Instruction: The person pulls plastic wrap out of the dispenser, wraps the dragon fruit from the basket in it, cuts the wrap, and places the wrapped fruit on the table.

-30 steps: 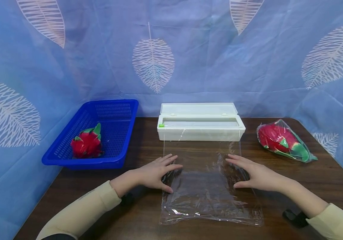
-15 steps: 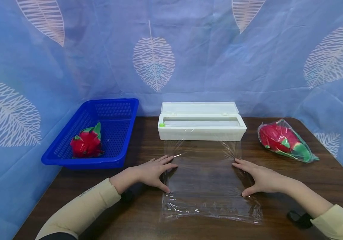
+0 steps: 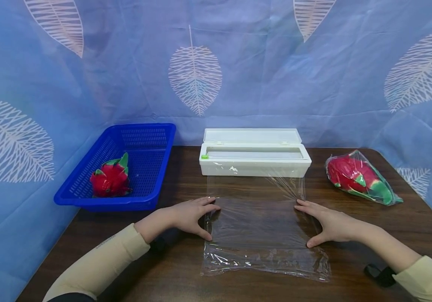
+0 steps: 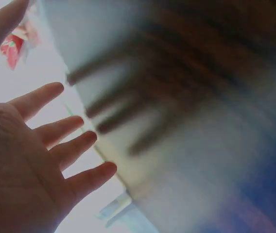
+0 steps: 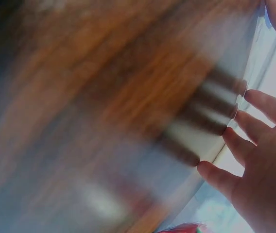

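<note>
I'm seeing the left hand (image 3: 191, 216) and right hand (image 3: 337, 224) lying spread, gripping nothing; the right's fingertips are touching the clear film (image 3: 261, 226), while the left's contact is staying unclear to me. The film is lying between them, roughly equally near each, running lengthwise out from the white box (image 3: 255, 146) beside the table's (image 3: 178, 268) far edge.

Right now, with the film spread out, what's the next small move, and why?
I'd probably reach the left hand toward the dragon fruit in the blue basket: that fruit looks unwrapped and sits on that hand's side, while the film lies spread in front of the white box with no fruit on it.
</note>
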